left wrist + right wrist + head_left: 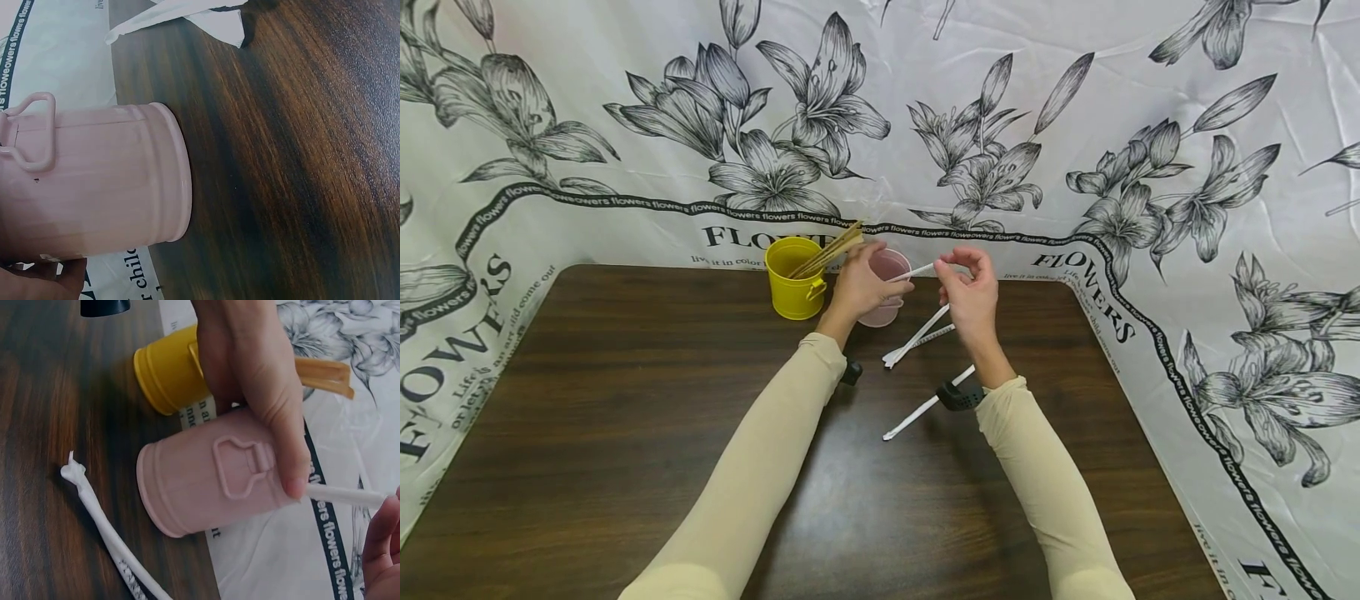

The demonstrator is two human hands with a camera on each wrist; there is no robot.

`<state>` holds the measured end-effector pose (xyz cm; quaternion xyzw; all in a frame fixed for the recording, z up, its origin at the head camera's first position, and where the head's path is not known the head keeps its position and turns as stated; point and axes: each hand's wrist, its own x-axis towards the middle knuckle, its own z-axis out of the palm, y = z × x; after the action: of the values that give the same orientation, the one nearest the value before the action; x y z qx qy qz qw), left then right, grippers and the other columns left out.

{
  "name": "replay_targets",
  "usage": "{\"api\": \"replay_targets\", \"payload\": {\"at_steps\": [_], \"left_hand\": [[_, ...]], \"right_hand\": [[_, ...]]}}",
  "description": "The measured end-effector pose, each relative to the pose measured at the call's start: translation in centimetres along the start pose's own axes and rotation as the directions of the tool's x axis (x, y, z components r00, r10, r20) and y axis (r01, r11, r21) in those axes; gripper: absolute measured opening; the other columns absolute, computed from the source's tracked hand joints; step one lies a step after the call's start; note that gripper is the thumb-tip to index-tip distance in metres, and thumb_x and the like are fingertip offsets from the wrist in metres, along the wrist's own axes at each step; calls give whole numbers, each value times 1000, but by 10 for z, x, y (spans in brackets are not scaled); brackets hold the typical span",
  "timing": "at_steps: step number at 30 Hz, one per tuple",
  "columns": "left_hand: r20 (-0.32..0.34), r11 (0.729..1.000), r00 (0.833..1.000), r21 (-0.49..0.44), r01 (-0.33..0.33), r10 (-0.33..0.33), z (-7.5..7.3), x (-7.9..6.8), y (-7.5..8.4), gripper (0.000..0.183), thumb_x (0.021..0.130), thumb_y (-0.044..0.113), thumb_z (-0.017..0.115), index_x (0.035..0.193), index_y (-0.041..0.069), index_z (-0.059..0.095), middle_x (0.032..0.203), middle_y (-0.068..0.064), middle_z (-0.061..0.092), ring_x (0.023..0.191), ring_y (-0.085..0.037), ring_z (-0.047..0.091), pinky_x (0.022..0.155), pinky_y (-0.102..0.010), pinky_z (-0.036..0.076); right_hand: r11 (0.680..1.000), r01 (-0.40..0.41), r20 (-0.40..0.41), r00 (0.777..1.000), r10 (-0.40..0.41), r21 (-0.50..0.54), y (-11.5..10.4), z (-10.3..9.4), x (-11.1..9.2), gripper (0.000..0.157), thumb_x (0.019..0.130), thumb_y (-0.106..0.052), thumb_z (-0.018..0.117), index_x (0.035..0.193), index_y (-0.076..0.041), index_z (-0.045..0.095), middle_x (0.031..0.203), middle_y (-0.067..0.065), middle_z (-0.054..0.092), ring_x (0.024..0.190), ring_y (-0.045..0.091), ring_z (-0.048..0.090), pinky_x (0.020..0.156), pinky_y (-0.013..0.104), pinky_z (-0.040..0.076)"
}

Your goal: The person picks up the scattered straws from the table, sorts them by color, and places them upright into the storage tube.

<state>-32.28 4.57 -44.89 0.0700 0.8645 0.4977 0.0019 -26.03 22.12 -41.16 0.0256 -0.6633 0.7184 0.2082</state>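
Note:
My left hand (859,287) grips the small pink bucket (880,317) by its rim, thumb over the near side. In the left wrist view the bucket's wall (94,181) and wire-shaped handle fill the left side. Above the bucket's right rim, my right hand (972,292) pinches the end of a thin white paper-wrapped stick (920,272). Its other end reaches the bucket's mouth, where the left thumb hides part of it. The right wrist view shows this stick (347,495) running from the rim to the right fingertips.
A yellow bucket (793,300) holding several thin wooden sticks (827,252) stands left of the pink one. White paper-wrapped sticks (913,343) lie crossed under the right hand, and another stick (913,418) lies nearer. Flower-printed cloth (970,167) hangs behind the dark table (647,375).

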Motion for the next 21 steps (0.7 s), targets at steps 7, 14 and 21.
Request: {"api": "replay_targets", "payload": {"at_steps": [7,14,21], "left_hand": [[16,1000,1000,20,13,-14,0,-2,0,95,71,51,89,151,24,45,159,-11,37,137,-37,49,113,-55,43],[24,999,999,31,23,-24,-2,-1,0,95,72,53,88,152,26,45,160,-10,36,138,-38,47,113,-55,42],[21,999,999,39,28,-29,-2,-1,2,94,73,54,88,152,26,44,160,-11,36,138,-39,47,114,-56,41]], "right_hand": [[994,-43,27,999,46,-105,2,-28,-17,42,92,2,71,126,10,50,112,8,61,51,5,50,46,16,42],[907,-31,196,973,125,-421,7,-63,-51,34,91,-9,77,119,0,61,92,5,64,52,2,46,46,17,36],[761,105,394,895,209,-641,20,-83,-84,24,88,-19,81,107,-13,68,99,12,63,66,8,53,57,21,43]]}}
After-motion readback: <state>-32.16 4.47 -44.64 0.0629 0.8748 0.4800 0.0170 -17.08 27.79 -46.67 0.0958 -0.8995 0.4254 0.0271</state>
